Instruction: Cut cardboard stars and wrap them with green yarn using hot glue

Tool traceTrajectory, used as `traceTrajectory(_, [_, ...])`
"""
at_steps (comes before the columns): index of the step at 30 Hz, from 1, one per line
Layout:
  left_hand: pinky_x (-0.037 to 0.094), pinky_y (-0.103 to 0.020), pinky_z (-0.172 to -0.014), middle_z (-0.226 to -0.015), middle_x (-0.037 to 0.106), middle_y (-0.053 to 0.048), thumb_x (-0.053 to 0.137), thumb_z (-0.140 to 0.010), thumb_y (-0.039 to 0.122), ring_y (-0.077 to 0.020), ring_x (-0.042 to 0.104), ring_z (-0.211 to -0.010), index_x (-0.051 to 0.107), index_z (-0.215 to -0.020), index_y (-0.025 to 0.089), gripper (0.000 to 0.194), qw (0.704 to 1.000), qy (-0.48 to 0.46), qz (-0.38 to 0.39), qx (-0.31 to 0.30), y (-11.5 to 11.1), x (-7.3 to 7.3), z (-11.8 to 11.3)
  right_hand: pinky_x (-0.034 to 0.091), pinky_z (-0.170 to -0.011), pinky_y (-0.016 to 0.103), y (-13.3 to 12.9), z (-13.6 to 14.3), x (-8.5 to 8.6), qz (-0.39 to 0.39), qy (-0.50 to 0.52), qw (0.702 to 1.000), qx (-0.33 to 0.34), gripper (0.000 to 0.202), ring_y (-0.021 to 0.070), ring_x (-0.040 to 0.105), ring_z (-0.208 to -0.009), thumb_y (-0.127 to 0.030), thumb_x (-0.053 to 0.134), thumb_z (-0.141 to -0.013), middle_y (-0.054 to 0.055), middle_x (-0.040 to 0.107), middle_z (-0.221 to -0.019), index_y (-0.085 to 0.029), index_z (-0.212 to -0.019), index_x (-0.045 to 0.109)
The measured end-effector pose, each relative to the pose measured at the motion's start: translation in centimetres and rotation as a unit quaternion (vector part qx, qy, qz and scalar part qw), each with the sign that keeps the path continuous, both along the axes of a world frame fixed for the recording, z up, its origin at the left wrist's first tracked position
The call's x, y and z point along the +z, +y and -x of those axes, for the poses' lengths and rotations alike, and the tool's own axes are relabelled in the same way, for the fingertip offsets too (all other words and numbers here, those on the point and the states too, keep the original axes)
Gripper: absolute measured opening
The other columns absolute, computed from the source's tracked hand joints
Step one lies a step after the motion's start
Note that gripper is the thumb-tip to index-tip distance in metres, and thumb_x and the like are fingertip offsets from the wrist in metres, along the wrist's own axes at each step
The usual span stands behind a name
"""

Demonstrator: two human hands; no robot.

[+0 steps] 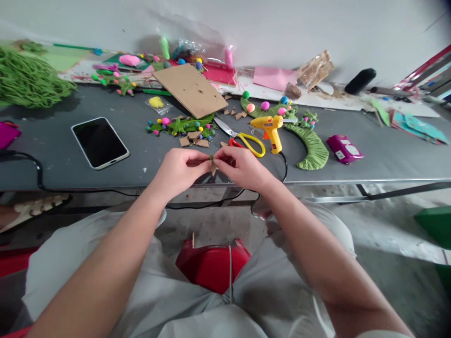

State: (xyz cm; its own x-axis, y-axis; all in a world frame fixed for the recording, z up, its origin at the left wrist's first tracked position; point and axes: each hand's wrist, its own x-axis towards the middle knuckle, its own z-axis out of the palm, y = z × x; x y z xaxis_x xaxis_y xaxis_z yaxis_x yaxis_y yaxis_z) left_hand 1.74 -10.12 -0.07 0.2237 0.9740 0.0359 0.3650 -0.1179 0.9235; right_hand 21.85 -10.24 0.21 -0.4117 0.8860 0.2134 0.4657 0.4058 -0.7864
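My left hand [183, 166] and my right hand [239, 164] meet at the table's front edge, fingertips pinched together. Between them is a small cardboard piece [213, 170] with a bit of green yarn on it; the fingers hide most of it. Just beyond my hands lie loose cardboard scraps [194, 139] and green leafy pieces with coloured pom-poms [183, 125]. Scissors with red and yellow handles [243, 140] rest beyond my right hand, next to a yellow glue gun [271, 129]. A green yarn-wrapped crescent [312, 148] curves to the right of the glue gun.
A phone [100, 142] lies left on the grey table [387, 159], with green yarn [31, 77] behind it. A cardboard sheet [191, 90] is at the back, a purple packet [344, 149] at right. A black cord [38, 173] runs along the front edge.
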Motion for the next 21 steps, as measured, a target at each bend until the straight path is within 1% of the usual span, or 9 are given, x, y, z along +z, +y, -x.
traceTrajectory(5, [0.059, -0.035, -0.076, -0.085, 0.08, -0.004, 0.078, -0.079, 0.038, -0.0266, 0.074, -0.081, 0.084, -0.09, 0.026, 0.018, 0.998, 0.032, -0.044, 0.007, -0.1, -0.1, -0.1, 0.041, -0.067, 0.028, 0.0, 0.1, 0.1, -0.013, 0.001, 1.0, -0.021, 0.013, 0.013, 0.054, -0.07, -0.025, 0.059, -0.089, 0.001, 0.064, -0.076, -0.016, -0.086, 0.068])
traceTrajectory(7, [0.059, -0.035, -0.076, -0.086, 0.08, -0.004, 0.078, -0.078, 0.038, -0.027, 0.074, -0.081, 0.084, -0.09, 0.027, 0.017, 0.998, 0.031, -0.056, 0.013, -0.1, -0.2, -0.1, 0.041, -0.066, 0.028, 0.0, 0.1, 0.1, -0.012, 0.005, 1.0, -0.028, 0.013, 0.0129, 0.054, -0.069, -0.025, 0.06, -0.089, 0.001, 0.064, -0.075, -0.016, -0.085, 0.068])
traceTrajectory(10, [0.06, -0.035, -0.076, -0.085, 0.08, -0.004, 0.081, -0.075, 0.037, -0.0275, 0.075, -0.082, 0.084, -0.088, 0.027, 0.017, 0.998, 0.021, -0.056, 0.026, 0.0, -0.2, -0.3, 0.041, -0.065, 0.028, -0.1, 0.1, 0.0, -0.009, 0.014, 0.999, -0.037, 0.013, 0.0126, 0.052, -0.067, -0.026, 0.059, -0.088, 0.001, 0.063, -0.074, -0.016, -0.085, 0.068])
traceTrajectory(15, [0.059, -0.034, -0.076, -0.084, 0.08, -0.005, 0.081, -0.075, 0.034, -0.0273, 0.075, -0.083, 0.084, -0.087, 0.026, 0.015, 0.998, 0.012, -0.048, 0.033, 0.0, 0.0, -0.3, 0.039, -0.062, 0.028, 0.0, -0.2, 0.0, -0.014, 0.023, 0.998, -0.064, 0.012, 0.0124, 0.05, -0.065, -0.026, 0.06, -0.087, 0.001, 0.062, -0.072, -0.017, -0.083, 0.067])
traceTrajectory(18, [0.06, -0.035, -0.077, -0.082, 0.079, -0.005, 0.081, -0.077, 0.036, -0.0272, 0.075, -0.082, 0.084, -0.087, 0.026, 0.015, 0.998, 0.012, -0.044, 0.036, 0.0, 0.0, -0.2, 0.037, -0.059, 0.028, 0.2, -0.6, 0.2, -0.019, 0.032, 0.995, -0.097, 0.009, 0.0118, 0.046, -0.062, -0.026, 0.063, -0.083, -0.001, 0.057, -0.067, -0.019, -0.077, 0.062])
traceTrajectory(21, [0.062, -0.038, -0.079, -0.079, 0.078, -0.005, 0.08, -0.078, 0.039, -0.0268, 0.076, -0.079, 0.084, -0.091, 0.026, 0.019, 0.999, -0.005, -0.009, 0.04, 0.0, -0.1, -0.1, 0.033, -0.056, 0.028, 0.5, -1.3, 0.6, -0.04, 0.04, 0.988, -0.141, 0.02, 0.0106, 0.038, -0.058, -0.025, 0.065, -0.081, -0.003, 0.048, -0.062, -0.021, -0.068, 0.05])
